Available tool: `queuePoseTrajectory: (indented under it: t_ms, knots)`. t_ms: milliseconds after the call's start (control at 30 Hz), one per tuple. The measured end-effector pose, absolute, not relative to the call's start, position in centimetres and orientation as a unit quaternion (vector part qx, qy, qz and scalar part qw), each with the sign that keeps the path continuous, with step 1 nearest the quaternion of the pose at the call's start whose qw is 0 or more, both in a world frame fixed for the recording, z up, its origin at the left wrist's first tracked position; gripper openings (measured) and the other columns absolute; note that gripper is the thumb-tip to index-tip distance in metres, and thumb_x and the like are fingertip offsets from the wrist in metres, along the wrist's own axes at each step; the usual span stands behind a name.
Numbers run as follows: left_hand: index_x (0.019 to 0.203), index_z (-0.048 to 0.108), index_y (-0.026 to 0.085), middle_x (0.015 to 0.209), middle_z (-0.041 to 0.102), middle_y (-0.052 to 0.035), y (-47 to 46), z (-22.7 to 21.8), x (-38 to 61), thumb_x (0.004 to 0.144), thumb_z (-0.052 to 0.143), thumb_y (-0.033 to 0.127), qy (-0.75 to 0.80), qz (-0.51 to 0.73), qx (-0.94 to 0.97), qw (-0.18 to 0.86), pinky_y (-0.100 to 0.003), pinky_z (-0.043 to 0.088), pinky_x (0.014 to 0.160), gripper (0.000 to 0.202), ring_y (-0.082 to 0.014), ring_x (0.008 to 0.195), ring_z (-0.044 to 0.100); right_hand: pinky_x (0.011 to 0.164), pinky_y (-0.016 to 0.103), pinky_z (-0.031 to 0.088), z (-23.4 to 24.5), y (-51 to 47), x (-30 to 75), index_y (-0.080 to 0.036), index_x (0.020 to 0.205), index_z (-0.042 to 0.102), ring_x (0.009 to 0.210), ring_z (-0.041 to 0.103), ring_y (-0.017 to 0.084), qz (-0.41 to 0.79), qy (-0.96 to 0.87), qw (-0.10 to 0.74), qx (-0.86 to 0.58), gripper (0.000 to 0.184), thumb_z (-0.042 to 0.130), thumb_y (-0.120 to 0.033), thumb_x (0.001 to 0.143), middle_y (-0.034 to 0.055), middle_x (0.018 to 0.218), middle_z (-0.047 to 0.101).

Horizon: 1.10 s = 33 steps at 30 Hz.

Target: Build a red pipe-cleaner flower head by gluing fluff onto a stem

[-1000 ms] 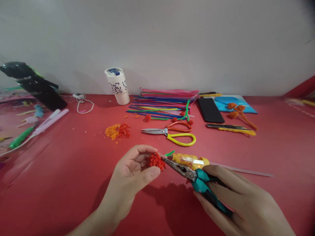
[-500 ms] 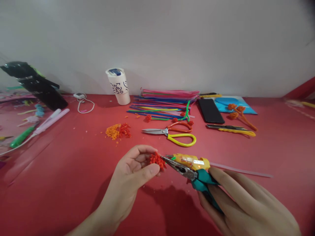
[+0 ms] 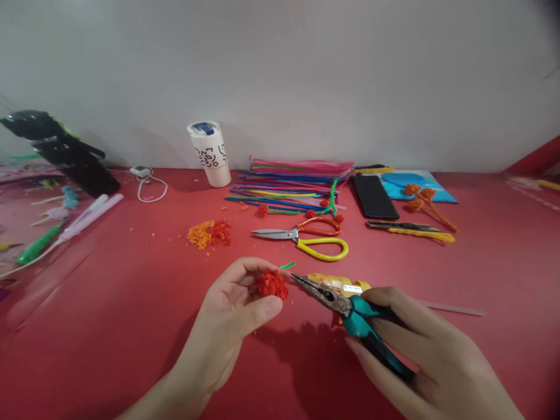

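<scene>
Between the thumb and fingers of my left hand [image 3: 231, 315] is a red fuzzy flower head [image 3: 273, 284] made of many short pieces. My right hand [image 3: 429, 350] is closed round the teal handles of needle-nose pliers [image 3: 341, 302]. The plier tips point at the flower head from the right, with a small gap between them. A short green piece [image 3: 287, 265] shows just behind the flower head. Behind the pliers lies a yellow glue gun [image 3: 328, 283], partly covered, with a clear glue stick [image 3: 455, 308] reaching out to its right.
Scissors [image 3: 301, 234] lie beyond my hands, right of orange clippings [image 3: 200, 234] and red clippings [image 3: 221, 232]. Further back are pipe cleaners [image 3: 280, 189], a white tumbler [image 3: 212, 153], a phone [image 3: 375, 197], a cutter [image 3: 406, 227] and orange flowers [image 3: 426, 201]. A black bottle [image 3: 72, 157] leans at left.
The plier tips have come away from the flower head, and their handles have spread slightly. My left hand has tilted the flower head and shifted it slightly left. The green piece now shows behind it.
</scene>
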<state>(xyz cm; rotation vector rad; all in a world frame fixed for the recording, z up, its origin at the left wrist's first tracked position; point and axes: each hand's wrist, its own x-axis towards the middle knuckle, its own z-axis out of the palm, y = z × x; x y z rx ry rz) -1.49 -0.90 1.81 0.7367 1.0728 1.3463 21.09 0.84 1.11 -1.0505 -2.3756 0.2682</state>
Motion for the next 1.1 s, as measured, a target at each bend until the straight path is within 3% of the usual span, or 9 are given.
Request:
queuePoseTrajectory:
  t_ms: [333,467,700,1100]
  knots:
    - [0.098,0.074,0.028,0.092,0.072,-0.002,-1.16,1.99,-1.57,0.069,0.074,0.022,0.492,0.532,0.364,0.586,-0.022,0.045,0.078,0.029,-0.0143,0.084,0.06,0.061,0.02,0.052,1.5,0.86,20.86,-0.022,0.072,0.063,0.071,0.063,0.013,0.156,-0.872,0.264,-0.381,0.018,0.052,-0.019,0.086,0.0052,0.087,0.061]
    - [0.096,0.073,0.025,0.095,0.07,-0.003,-1.21,2.47,-1.07,0.066,0.073,0.018,0.509,0.566,0.335,0.556,-0.022,0.046,0.077,0.031,-0.0157,0.088,0.061,0.06,0.019,0.052,1.45,0.82,20.93,-0.022,0.073,0.063,0.071,0.063,0.013,0.156,-0.872,0.271,-0.377,0.018,0.052,-0.016,0.086,0.0048,0.086,0.061]
    - [0.092,0.067,0.02,0.088,0.069,-0.0036,-1.13,2.37,-0.84,0.065,0.072,0.016,0.504,0.579,0.318,0.556,-0.021,0.045,0.07,0.028,-0.0135,0.078,0.061,0.061,0.02,0.053,1.41,0.72,21.04,-0.023,0.074,0.063,0.072,0.063,0.013,0.163,-0.869,0.272,-0.38,0.017,0.052,-0.017,0.085,0.0049,0.087,0.061]
    - [0.092,0.07,0.021,0.089,0.07,-0.0037,-1.08,2.22,-1.45,0.072,0.069,0.016,0.515,0.549,0.397,0.525,-0.024,0.048,0.075,0.021,-0.0156,0.082,0.062,0.06,0.022,0.052,0.94,0.53,21.23,-0.022,0.075,0.064,0.071,0.063,0.013,0.094,-0.878,0.277,-0.378,0.016,0.052,-0.018,0.085,0.0063,0.09,0.061]
